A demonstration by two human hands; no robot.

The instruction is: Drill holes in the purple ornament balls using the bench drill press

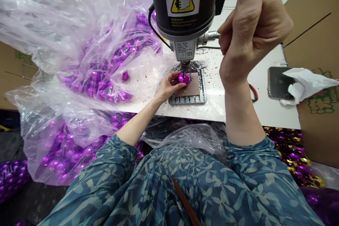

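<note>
Between the thumb and fingers of my left hand (168, 85) is a shiny purple faceted ball (184, 79). It rests on a brown board (194, 90) that lies on the slotted metal base (188, 101) of a small drill press (182, 30). The chuck (185, 65) stands just above the ball; whether a bit touches it I cannot tell. My right hand (251, 35) is raised at the machine's right side, its fingers closed around the feed lever (216, 36), which is mostly hidden. Dark shavings lie around the base.
A clear plastic bag (66, 39) of purple balls spreads over the left of the white table (275, 114). One loose purple ball (125, 76) lies by it. To the right are a red handle (253, 93), a phone (278, 83), a tissue (304, 81) and a cardboard box (317, 42).
</note>
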